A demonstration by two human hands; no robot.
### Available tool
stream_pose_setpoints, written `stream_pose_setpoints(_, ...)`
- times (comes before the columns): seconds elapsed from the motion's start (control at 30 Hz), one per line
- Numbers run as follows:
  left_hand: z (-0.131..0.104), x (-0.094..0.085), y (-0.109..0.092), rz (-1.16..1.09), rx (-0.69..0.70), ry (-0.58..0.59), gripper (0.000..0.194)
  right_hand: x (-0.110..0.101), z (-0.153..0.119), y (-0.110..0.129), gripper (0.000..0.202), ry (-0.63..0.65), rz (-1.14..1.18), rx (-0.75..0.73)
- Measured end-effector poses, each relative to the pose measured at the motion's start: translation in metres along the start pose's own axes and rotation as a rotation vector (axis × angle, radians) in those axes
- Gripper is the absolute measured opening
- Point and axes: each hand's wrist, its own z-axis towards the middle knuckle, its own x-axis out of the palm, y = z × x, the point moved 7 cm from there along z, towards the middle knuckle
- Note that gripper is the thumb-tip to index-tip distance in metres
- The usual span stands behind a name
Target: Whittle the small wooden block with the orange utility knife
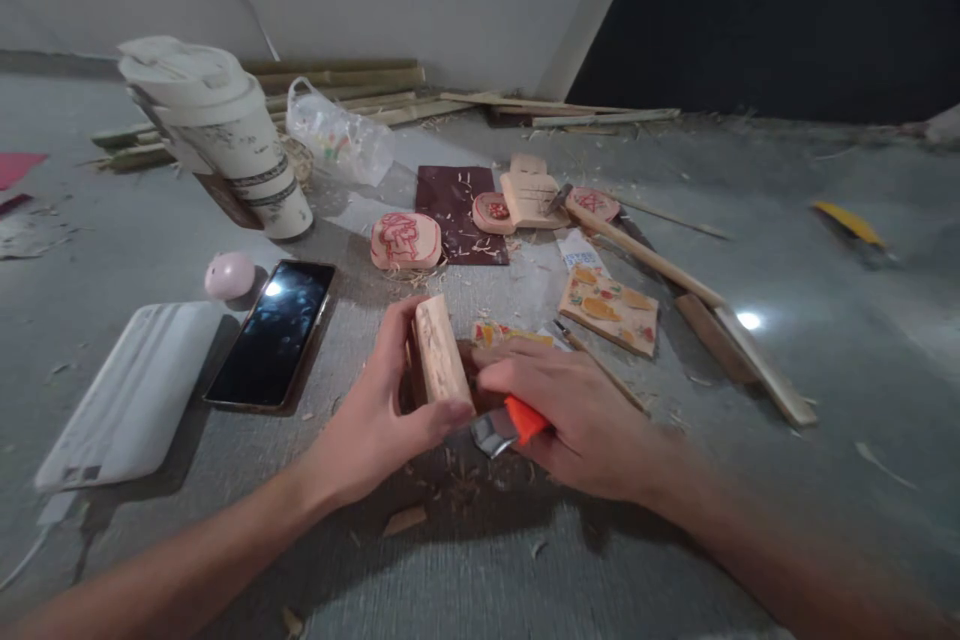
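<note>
My left hand (382, 410) grips a pale wooden block (442, 350) with its rough edge turned up, thumb along the near end and fingers on the far side. Close beside it, my right hand (577, 410) is closed around an orange-handled utility knife (526, 418). A shiny metal part (495, 433) of the knife sticks out toward the block; its cutting edge cannot be made out. The right fingertips reach behind the block, and whether they touch it is hidden. Wood shavings and a larger wood chip (405, 520) lie below the hands.
Left are a phone (271, 335), a white power bank (135, 390), a pink round case (229, 275) and stacked paper cups (225, 140). Beyond lie carved wooden pieces (405, 240), a hammer (645, 255), a painted board (609, 310) and bamboo strips (337, 78). A yellow cutter (851, 223) lies right.
</note>
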Motion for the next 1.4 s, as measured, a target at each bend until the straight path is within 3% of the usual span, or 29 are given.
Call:
stream_pose_setpoints(0.13, -0.001, 0.001, 0.004, -0.033, -0.037, -0.013, 0.072, 0.004, -0.001, 0.001, 0.01, 0.047, 0.021, 0.009)
stream_pose_setpoints(0.27, -0.003, 0.004, 0.005, -0.041, -0.053, 0.011, 0.066, -0.002, -0.002, 0.0, 0.013, -0.058, 0.071, -0.002)
stream_pose_setpoints(0.4, -0.002, -0.001, -0.001, 0.12, -0.02, -0.02, 0.051, -0.009, -0.005, -0.008, 0.012, -0.094, -0.002, 0.068)
stream_pose_setpoints(0.7, -0.002, -0.001, -0.011, 0.196, 0.069, -0.007, 0.047, -0.015, -0.006, -0.019, 0.001, -0.111, -0.105, 0.212)
stream_pose_setpoints(0.77, -0.002, -0.002, -0.013, 0.233, 0.061, -0.008, 0.049, -0.015, -0.006, -0.02, 0.01, -0.088, -0.116, 0.225)
stream_pose_setpoints(1.0, 0.004, -0.011, -0.03, 0.426, 0.056, -0.055, 0.054, -0.015, -0.006, -0.007, 0.016, 0.014, -0.214, 0.096)
stream_pose_setpoints(1.2, 0.002, -0.009, -0.03, 0.487, 0.031, -0.041, 0.058, -0.016, -0.009, 0.001, 0.022, -0.027, -0.319, -0.019)
stream_pose_setpoints(1.4, 0.001, -0.01, -0.029, 0.518, 0.05, -0.066, 0.063, -0.019, -0.012, 0.004, 0.025, -0.058, -0.367, -0.037)
